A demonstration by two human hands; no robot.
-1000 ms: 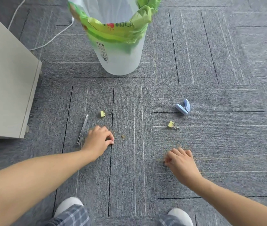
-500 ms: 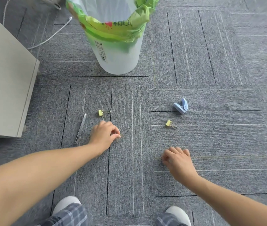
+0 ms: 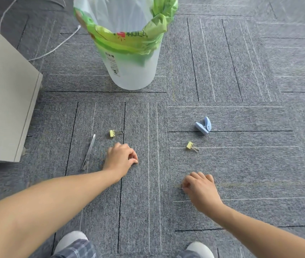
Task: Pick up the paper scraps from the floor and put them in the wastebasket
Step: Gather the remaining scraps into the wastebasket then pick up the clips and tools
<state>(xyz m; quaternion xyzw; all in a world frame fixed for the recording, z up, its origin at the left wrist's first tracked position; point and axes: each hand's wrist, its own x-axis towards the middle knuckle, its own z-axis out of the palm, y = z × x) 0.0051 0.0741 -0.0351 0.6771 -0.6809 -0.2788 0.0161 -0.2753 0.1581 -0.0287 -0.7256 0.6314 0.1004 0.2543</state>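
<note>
- Carpet floor (image 3: 241, 164): both hands work low on it, fingertips down, with the wastebasket (image 3: 133, 71) at 12 o'clock from them, well apart.
- Left hand (image 3: 122, 159): grip curled nearly closed, thumb and forefinger pinched at the carpet; what it holds, if anything, is too small to tell.
- Right hand (image 3: 200, 187): grip likewise pinched at its 9 o'clock edge; a scrap there cannot be confirmed.
- Paper scraps: too small to make out; presumably under the fingertips.
- Technique: pinch with the nails against the pile, lift straight up, and collect several before carrying.
- Avoid the binder clips (image 3: 113, 133) (image 3: 191, 146), blue hole punch (image 3: 203, 125) and metal tool (image 3: 89, 151); they are not waste.
</note>
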